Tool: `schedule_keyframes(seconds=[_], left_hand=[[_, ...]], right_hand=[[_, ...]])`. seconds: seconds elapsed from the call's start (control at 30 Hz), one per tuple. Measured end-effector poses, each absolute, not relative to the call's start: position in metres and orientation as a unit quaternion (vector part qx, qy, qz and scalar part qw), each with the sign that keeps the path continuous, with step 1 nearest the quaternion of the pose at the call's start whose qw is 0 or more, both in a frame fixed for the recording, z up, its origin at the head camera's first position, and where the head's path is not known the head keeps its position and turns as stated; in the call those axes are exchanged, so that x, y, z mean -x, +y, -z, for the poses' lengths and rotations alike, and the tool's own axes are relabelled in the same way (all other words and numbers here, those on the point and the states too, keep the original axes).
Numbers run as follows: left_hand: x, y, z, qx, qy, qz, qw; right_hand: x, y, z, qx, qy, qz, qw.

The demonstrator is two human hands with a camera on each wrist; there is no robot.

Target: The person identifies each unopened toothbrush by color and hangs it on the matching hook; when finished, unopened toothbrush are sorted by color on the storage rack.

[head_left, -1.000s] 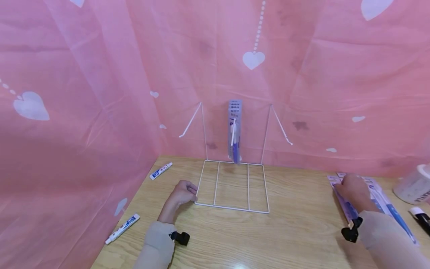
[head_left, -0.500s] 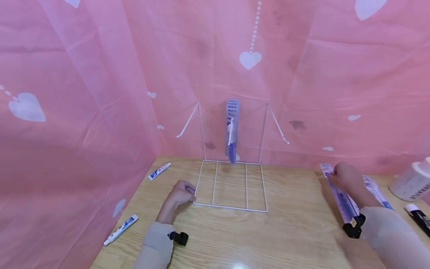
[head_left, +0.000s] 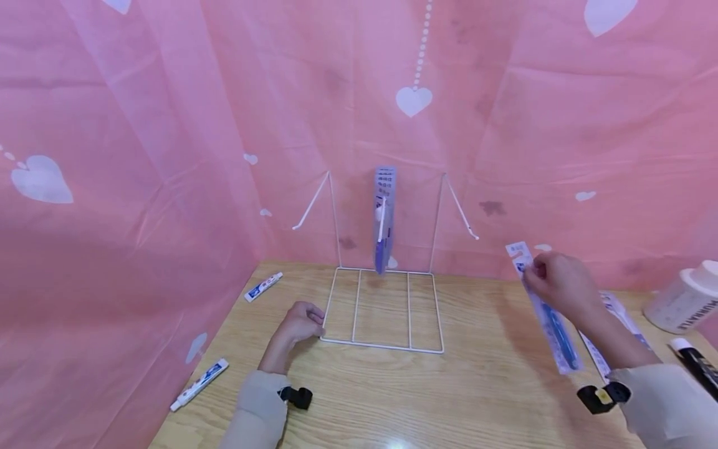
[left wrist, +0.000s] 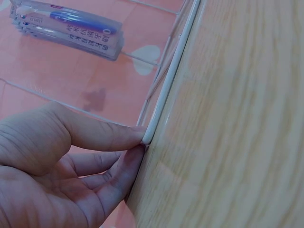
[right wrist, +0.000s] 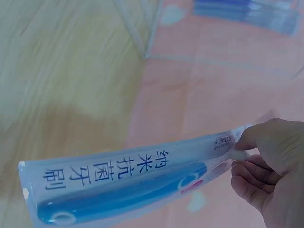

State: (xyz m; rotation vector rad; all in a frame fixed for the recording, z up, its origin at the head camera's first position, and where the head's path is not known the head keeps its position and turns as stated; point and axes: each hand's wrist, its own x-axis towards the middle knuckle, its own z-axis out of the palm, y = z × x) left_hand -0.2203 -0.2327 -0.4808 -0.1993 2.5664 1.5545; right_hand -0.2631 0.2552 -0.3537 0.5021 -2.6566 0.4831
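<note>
My left hand (head_left: 296, 323) pinches the front left corner of a white wire rack (head_left: 381, 347) between thumb and fingers. In the left wrist view the thumb and a finger meet on the white wire (left wrist: 164, 95). My right hand (head_left: 563, 287) pinches a packaged toothbrush (head_left: 552, 330) near its top end, raised above the table and tilted. A blue handle shows through the clear pack in the right wrist view. Several packaged toothbrushes (head_left: 384, 218) hang on the rack's middle hook, while its left hook (head_left: 311, 202) and right hook (head_left: 461, 209) bear nothing.
More packaged toothbrushes (head_left: 625, 321) lie on the wooden table (head_left: 477, 399) under my right forearm. Beside them are a white bottle (head_left: 684, 299) and a black tube with a white cap (head_left: 695, 362). Two toothpaste tubes (head_left: 263, 287) lie at the left. A pink curtain (head_left: 280, 93) hangs behind.
My right hand has lifted one packaged toothbrush off the pile at the right and brought it up and leftward. My left hand keeps its pinch on the rack's corner.
</note>
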Motion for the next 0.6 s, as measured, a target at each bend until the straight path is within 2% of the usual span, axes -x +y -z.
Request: schedule_keyframes(seconds=[0.33, 0.6], left_hand=[[0.220, -0.233, 0.481, 0.069, 0.849, -0.520, 0.069], [0.220, -0.232, 0.480, 0.073, 0.848, -0.520, 0.072]], right_hand=[[0.223, 0.218, 0.319, -0.188, -0.924, -0.210, 0.258], [0.191, 0.195, 0.289, -0.242, -0.878, -0.246, 0.332]])
